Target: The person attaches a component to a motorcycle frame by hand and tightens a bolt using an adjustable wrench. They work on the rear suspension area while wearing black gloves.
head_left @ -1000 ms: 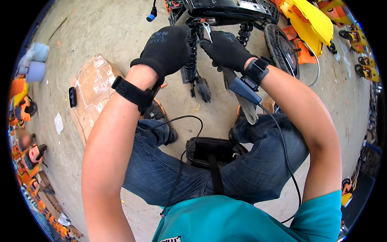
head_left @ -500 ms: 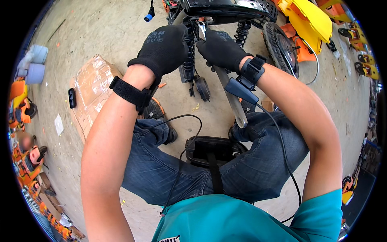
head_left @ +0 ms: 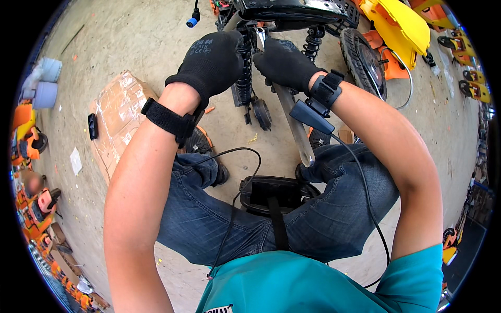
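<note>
One long grey wrench (head_left: 296, 125): gripped by the gloved right hand (head_left: 287, 63), fingers wrapped about its shank, thumb side up. Good handling, as judged: keep the head fully seated on whatever it meets, hold the shank in line with the flat of the fastener, draw evenly rather than jerk, and leave the free end room to swing clear of the right knee (head_left: 347, 167). One gloved left hand (head_left: 213, 61): curled against the near spring (head_left: 243, 88); its fingertips are hidden, so whether it pinches anything cannot be told. It would serve best as a steady brace, knuckles away from the wrench's path. Position of the wrench: it appears to run right through the right fist, a short bright end showing above, between the two hands, beneath the black frame (head_left: 292, 11); the longer part slants down and outward below the fist, its end near the right knee, contact unclear. What the upper end bears on: not discernible. Second spring (head_left: 314, 44): beyond the right hand, apart from it.
</note>
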Tool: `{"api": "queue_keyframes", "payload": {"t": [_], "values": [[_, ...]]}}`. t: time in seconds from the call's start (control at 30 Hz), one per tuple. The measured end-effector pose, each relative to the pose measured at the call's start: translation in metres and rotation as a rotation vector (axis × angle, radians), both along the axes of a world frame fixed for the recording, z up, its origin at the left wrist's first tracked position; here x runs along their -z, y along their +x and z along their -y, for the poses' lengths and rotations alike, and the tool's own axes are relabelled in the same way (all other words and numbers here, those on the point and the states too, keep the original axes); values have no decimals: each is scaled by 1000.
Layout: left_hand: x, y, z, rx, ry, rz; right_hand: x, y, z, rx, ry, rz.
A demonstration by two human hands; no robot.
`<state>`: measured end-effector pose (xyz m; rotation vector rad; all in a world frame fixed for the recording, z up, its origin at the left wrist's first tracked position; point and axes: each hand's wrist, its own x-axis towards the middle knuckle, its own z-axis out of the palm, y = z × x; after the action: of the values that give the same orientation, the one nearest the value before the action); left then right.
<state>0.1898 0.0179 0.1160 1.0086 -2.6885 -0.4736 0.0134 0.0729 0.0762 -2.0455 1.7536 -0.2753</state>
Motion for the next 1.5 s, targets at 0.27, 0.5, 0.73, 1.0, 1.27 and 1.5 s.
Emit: {"api": "queue_keyframes", "payload": {"t": [0.27,0.5,0.73,1.0,1.27,1.5], "values": [[1,0,-1,-26,32,0,-8,3,-1,222,102,136],[1,0,1,-13,17,28,-9,6,-1,253,109,155],[0,1,0,-8,-1,20,-5,7,0,216,73,150],[-1,0,-1,-9,7,17,-6,5,1,213,91,113],[2,0,1,-12,11,33,-4,5,3,267,134,120],[1,0,0,-4,-1,14,-2,4,3,275,128,117]]}}
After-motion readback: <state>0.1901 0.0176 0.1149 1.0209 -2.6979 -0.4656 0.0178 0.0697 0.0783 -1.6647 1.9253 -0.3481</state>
